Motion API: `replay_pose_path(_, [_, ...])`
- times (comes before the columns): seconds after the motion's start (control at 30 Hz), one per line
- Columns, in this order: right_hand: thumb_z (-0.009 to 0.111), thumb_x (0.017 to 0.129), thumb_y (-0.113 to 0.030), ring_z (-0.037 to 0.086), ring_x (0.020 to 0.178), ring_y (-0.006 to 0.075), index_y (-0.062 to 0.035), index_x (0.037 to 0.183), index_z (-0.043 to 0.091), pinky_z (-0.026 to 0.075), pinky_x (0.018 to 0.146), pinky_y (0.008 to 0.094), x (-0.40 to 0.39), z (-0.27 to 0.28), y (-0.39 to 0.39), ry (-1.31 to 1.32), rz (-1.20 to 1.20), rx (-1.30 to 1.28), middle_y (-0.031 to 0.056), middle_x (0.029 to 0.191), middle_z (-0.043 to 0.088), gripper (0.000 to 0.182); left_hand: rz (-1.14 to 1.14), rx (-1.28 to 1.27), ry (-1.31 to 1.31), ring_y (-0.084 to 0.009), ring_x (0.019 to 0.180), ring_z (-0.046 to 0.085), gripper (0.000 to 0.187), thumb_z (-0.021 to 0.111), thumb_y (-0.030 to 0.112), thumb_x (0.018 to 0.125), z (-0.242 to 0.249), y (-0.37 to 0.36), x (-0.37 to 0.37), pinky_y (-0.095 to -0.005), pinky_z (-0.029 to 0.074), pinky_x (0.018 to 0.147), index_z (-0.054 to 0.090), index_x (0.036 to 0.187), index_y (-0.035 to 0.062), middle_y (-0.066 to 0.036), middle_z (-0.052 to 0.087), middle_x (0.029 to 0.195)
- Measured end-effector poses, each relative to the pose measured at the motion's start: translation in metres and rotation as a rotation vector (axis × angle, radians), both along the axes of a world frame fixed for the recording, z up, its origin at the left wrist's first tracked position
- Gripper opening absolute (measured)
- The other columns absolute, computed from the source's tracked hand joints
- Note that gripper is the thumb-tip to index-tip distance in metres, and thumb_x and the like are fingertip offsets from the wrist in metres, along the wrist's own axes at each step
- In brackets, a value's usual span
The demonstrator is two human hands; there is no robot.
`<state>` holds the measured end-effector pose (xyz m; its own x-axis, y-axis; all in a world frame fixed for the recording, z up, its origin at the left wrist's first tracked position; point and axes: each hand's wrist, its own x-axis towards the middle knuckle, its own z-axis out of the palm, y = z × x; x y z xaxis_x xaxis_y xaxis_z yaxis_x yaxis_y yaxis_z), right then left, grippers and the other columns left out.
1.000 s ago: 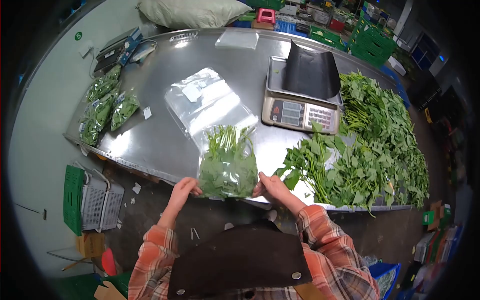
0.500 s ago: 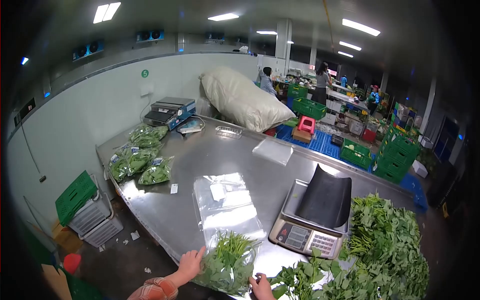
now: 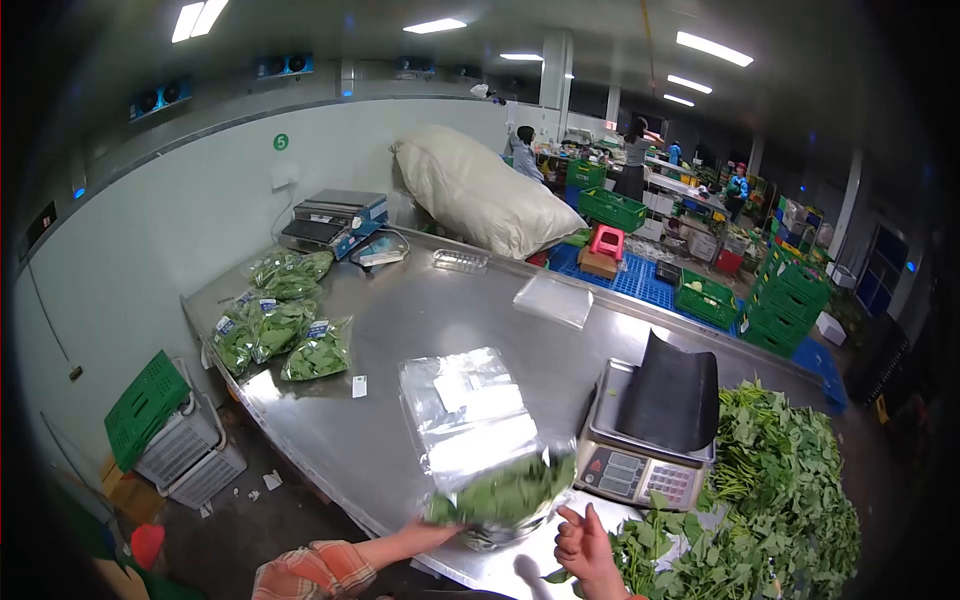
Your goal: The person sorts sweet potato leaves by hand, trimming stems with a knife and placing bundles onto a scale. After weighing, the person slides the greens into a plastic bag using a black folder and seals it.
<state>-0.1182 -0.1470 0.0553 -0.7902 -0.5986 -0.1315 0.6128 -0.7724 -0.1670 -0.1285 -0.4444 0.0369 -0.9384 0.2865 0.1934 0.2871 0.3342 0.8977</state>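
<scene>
A clear plastic bag of leafy greens point(image 3: 510, 495) lies tilted at the near edge of the table, slightly blurred by motion. My left hand point(image 3: 432, 537) grips its left end, the fingertips hidden by the bag. Just right of the bag is my right hand point(image 3: 585, 548), with nothing visible in it, thumb raised and fingers loosely bent apart. Beyond the bag, a stack of flat clear bags point(image 3: 470, 410) rests on the metal table. Close to my right hand, loose leafy greens point(image 3: 780, 490) form a large heap.
A digital scale point(image 3: 640, 475) carries a curved black sheet point(image 3: 672, 395). Several filled bags point(image 3: 280, 325) sit at the left, near a wrapping machine point(image 3: 335, 220). A big white sack point(image 3: 480, 190) leans behind the table point(image 3: 360, 440). Green crates point(image 3: 785, 305) and other people stand farther back.
The bag of greens has turned from pointing away to lying crosswise, its stems no longer showing. My left hand has moved right with it; my right hand has shifted right and up.
</scene>
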Motion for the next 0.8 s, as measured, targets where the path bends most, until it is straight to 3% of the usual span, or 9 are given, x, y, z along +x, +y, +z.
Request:
replay_pose_path(0.1, [0.041, 0.094, -0.039, 0.044, 0.053, 0.0128, -0.0028, 0.111, 0.056, 0.036, 0.048, 0.0257, -0.001, -0.047, 0.011, -0.060, -0.079, 0.082, 0.0089, 0.083, 0.064, 0.043, 0.212, 0.273, -0.310, -0.0111, 0.088, 0.055, 0.034, 0.065, 0.025, 0.084, 0.039, -0.003, -0.031, -0.0274, 0.045, 0.079, 0.059, 0.107, 0.0006, -0.003, 0.063, 0.097])
replay_pose_path(0.2, [0.053, 0.089, -0.039, 0.044, 0.050, 0.0151, -0.0083, 0.108, 0.054, 0.036, 0.043, 0.0269, 0.010, -0.124, 0.016, -0.332, -0.110, 0.390, 0.0019, 0.067, 0.053, 0.036, 0.479, 0.392, -0.161, -0.0129, 0.081, 0.053, 0.033, 0.060, 0.029, 0.087, 0.086, -0.042, -0.077, -0.0281, 0.044, 0.074, 0.060, 0.103, 0.0000, -0.002, 0.062, 0.091])
replay_pose_path(0.27, [0.053, 0.090, -0.034, 0.048, 0.053, 0.0163, -0.0092, 0.110, 0.054, 0.038, 0.043, 0.0274, 0.022, -0.072, 0.004, -0.392, -0.129, 0.540, 0.0035, 0.074, 0.054, 0.032, 0.752, 0.528, 0.246, -0.0104, 0.073, 0.051, 0.037, 0.056, 0.034, 0.088, 0.106, -0.085, -0.128, -0.0243, 0.041, 0.062, 0.058, 0.101, 0.0002, -0.001, 0.059, 0.088])
replay_pose_path(0.3, [0.053, 0.090, -0.033, 0.049, 0.055, 0.0166, -0.0095, 0.110, 0.053, 0.038, 0.044, 0.0276, 0.026, -0.079, 0.004, -0.408, -0.155, 0.553, 0.0040, 0.076, 0.055, 0.031, 0.805, 0.613, 0.048, -0.0109, 0.073, 0.053, 0.034, 0.056, 0.037, 0.089, 0.111, -0.131, -0.151, -0.0227, 0.042, 0.060, 0.057, 0.096, 0.0040, -0.002, 0.058, 0.087])
replay_pose_path(0.37, [0.052, 0.091, -0.030, 0.052, 0.059, 0.0169, -0.0073, 0.111, 0.052, 0.040, 0.048, 0.0288, 0.033, -0.095, 0.011, -0.372, -0.163, 0.519, 0.0051, 0.080, 0.055, 0.030, 0.561, 1.040, 0.352, -0.0180, 0.083, 0.059, 0.040, 0.054, 0.040, 0.090, 0.133, -0.183, -0.193, -0.0288, 0.050, 0.070, 0.046, 0.105, 0.0038, -0.009, 0.056, 0.098])
replay_pose_path(0.43, [0.052, 0.091, -0.029, 0.052, 0.060, 0.0167, -0.0064, 0.110, 0.052, 0.041, 0.050, 0.0292, 0.045, -0.106, 0.013, -0.350, -0.213, 0.467, 0.0054, 0.079, 0.055, 0.030, 0.719, 1.285, 0.358, -0.0269, 0.097, 0.055, 0.043, 0.052, 0.043, 0.090, 0.151, -0.194, -0.202, -0.0357, 0.047, 0.081, 0.042, 0.110, 0.0051, -0.014, 0.048, 0.113])
replay_pose_path(0.57, [0.051, 0.091, -0.030, 0.051, 0.059, 0.0169, -0.0056, 0.109, 0.052, 0.042, 0.054, 0.0314, 0.068, -0.104, -0.001, -0.219, -0.198, 0.429, 0.0058, 0.075, 0.056, 0.030, 0.206, 1.105, 0.100, -0.0225, 0.080, 0.056, 0.044, 0.046, 0.043, 0.093, 0.037, -0.184, -0.233, -0.0358, 0.048, 0.072, 0.044, 0.115, 0.0049, -0.011, 0.056, 0.089])
replay_pose_path(0.63, [0.046, 0.093, -0.035, 0.049, 0.058, 0.0164, -0.0038, 0.108, 0.054, 0.041, 0.057, 0.0309, 0.075, -0.104, -0.007, -0.279, -0.181, 0.589, 0.0063, 0.077, 0.059, 0.036, 0.382, 1.160, -0.327, -0.0207, 0.074, 0.057, 0.044, 0.043, 0.043, 0.093, 0.017, -0.090, -0.200, -0.0345, 0.047, 0.069, 0.047, 0.114, 0.0043, -0.010, 0.058, 0.081])
replay_pose_path(0.8, [0.050, 0.091, -0.033, 0.056, 0.069, 0.0120, -0.0015, 0.098, 0.058, 0.047, 0.063, 0.0244, 0.127, -0.064, -0.011, -0.181, -0.058, 0.955, 0.0052, 0.084, 0.063, 0.034, -0.268, 0.793, -0.986, -0.0198, 0.072, 0.057, 0.043, 0.037, 0.039, 0.097, -0.033, 0.074, -0.095, -0.0342, 0.048, 0.069, 0.050, 0.111, 0.0007, -0.011, 0.059, 0.082])
